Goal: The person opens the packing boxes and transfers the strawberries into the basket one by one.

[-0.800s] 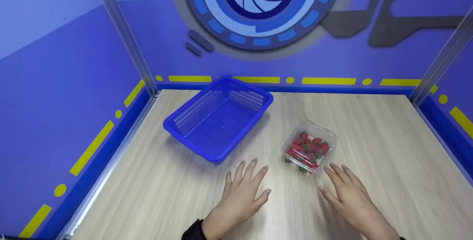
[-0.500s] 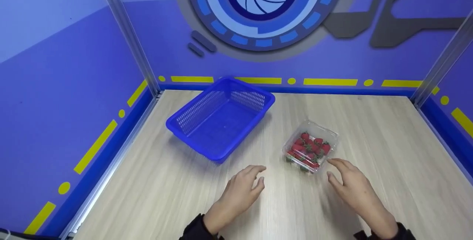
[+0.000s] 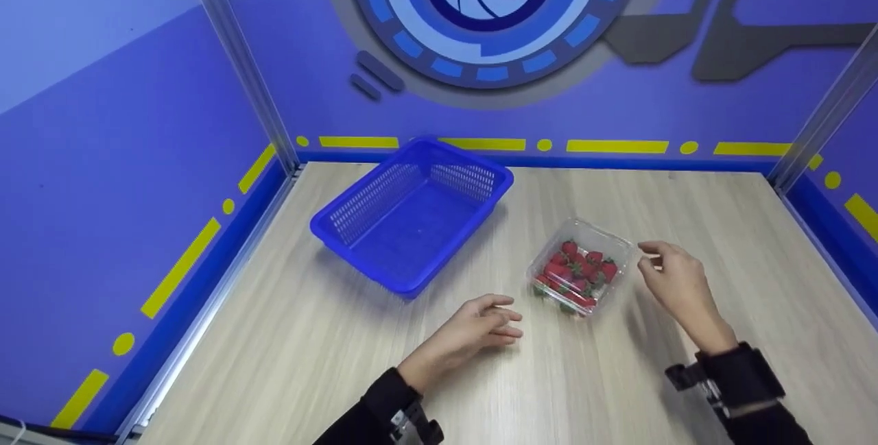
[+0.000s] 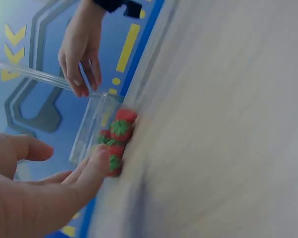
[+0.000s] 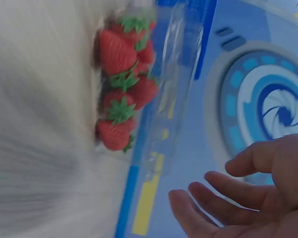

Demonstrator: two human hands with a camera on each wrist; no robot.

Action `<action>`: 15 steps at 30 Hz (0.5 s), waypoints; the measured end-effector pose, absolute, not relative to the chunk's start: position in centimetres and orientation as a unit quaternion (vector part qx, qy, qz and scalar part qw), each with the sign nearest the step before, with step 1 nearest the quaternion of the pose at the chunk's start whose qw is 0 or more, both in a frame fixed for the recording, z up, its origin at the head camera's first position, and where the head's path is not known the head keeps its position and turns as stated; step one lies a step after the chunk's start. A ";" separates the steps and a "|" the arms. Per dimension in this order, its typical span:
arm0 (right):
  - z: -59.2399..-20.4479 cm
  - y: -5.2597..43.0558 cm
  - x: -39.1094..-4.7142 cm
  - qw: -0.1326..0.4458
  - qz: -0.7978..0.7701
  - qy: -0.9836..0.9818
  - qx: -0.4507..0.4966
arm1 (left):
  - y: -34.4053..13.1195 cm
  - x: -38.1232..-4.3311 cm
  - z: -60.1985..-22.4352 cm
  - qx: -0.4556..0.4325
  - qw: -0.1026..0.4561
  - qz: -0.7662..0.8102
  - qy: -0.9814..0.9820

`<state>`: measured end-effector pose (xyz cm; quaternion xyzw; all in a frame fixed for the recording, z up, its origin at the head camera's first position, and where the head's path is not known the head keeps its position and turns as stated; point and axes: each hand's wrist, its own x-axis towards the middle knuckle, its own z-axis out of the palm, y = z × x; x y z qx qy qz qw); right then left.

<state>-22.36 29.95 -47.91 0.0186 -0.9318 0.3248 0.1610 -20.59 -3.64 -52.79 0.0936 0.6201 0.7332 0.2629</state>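
Note:
A clear plastic box [image 3: 621, 256] with several red strawberries [image 3: 576, 273] inside sits on the table, right of centre. My right hand [image 3: 679, 284] is just beyond its right side, fingers loosely bent toward it, with a small gap between. My left hand [image 3: 477, 328] hovers at the near left of the box, fingers apart and nothing in them. The right wrist view shows strawberries [image 5: 119, 89] with green leaves through the clear wall. In the left wrist view, fingers of my left hand [image 4: 49, 188] overlap part of the box.
A blue plastic basket [image 3: 405, 225] with slotted sides stands at the back left of the wooden table [image 3: 274, 356]. Blue panels [image 3: 583, 116] enclose the back and sides, with metal posts [image 3: 240, 61] at the corners.
My right hand has moved forward along the right side of the box. My left hand has shifted right, turning its fingers toward the box. Box and basket stay put.

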 end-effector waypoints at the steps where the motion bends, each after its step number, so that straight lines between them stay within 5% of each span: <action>1: -48.0 30.3 -23.0 0.153 0.332 -0.931 0.011 | -3.2 -20.8 -53.0 0.074 0.279 0.754 0.590; 11: -49.6 31.9 -27.2 0.000 0.473 -0.880 -0.026 | 1.0 -23.5 -54.0 -0.049 0.248 0.829 0.499; 15: -50.2 32.1 -27.7 -0.018 0.504 -0.863 -0.037 | 2.1 -23.9 -54.2 -0.057 0.246 0.843 0.475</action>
